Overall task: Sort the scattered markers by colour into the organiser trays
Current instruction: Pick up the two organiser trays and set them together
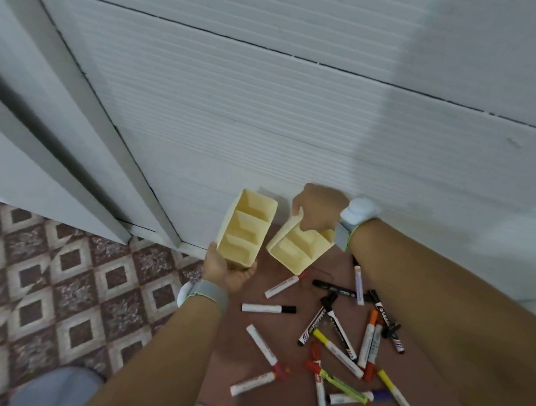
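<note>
Against a white ribbed wall [269, 119], beside a patterned tile floor [34, 276], a person sets out two cream organiser trays at the far edge of a small reddish-brown table [244, 340] before any sorting has begun. The left hand [227, 270] grips the near end of the left tray [246, 230], fingers wrapped under its base, while the right hand [317, 213] pinches the far rim of the right tray [300, 246], which sits tilted and angled toward its neighbour, the two trays just apart. Each wrist carries a grey band with a white unit (purpose not evident). The step in hand appears to be positioning the containers; the next move likely calls for setting both trays flat and steady, letting go, then reaching back to the pile for one colour at a time. The left tray shows three compartments, the right at least two, and every compartment visible is empty. All the scattered markers [337, 344] lie loose on the table nearer the person, several crossing one another: black-capped, orange, yellow, red and purple among them, with one black-capped marker [269, 309] lying apart at the left of the heap
</note>
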A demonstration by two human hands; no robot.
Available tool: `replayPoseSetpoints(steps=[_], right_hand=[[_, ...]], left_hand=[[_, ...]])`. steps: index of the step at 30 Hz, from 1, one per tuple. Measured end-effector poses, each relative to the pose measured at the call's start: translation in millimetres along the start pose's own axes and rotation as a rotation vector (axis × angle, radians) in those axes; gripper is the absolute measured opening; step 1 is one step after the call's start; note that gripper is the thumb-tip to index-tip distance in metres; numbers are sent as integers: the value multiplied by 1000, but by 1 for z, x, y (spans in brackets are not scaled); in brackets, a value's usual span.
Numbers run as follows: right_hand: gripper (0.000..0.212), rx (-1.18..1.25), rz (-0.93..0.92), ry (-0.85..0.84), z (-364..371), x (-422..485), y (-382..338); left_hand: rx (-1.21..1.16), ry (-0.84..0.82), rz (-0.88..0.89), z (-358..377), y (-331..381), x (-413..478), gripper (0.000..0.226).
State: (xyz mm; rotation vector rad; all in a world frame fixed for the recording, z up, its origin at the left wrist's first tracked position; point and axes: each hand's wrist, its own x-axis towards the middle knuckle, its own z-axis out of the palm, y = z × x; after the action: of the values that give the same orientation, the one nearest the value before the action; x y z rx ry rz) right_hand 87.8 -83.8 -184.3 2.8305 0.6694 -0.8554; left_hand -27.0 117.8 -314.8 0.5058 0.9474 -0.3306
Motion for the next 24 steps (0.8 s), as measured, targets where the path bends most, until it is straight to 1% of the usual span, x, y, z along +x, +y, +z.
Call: replayPoseSetpoints(steps=[2, 7, 12, 15, 18, 21, 24], right_hand=[[51, 44, 4, 33, 2, 8, -3], [61, 202, 10, 125, 12, 20, -1], [69, 329, 18, 206, 22, 30, -2], [73, 356, 17, 261, 30, 35, -3], [75, 338, 58, 272, 40, 38, -4], [74, 343, 101, 282, 50, 41, -7], [69, 363, 122, 260, 57, 47, -10]], left_hand=[[-18, -3, -30, 0, 1, 5, 61], [-22, -3, -106, 12, 5, 7, 53], [17, -14, -249, 22, 2, 4, 53], [94, -9, -331, 19, -1, 3, 41], [225, 14, -408, 17, 2, 2, 25], [274, 64, -422, 18, 4, 4, 26], [279, 158, -422, 15, 2, 11, 35]])
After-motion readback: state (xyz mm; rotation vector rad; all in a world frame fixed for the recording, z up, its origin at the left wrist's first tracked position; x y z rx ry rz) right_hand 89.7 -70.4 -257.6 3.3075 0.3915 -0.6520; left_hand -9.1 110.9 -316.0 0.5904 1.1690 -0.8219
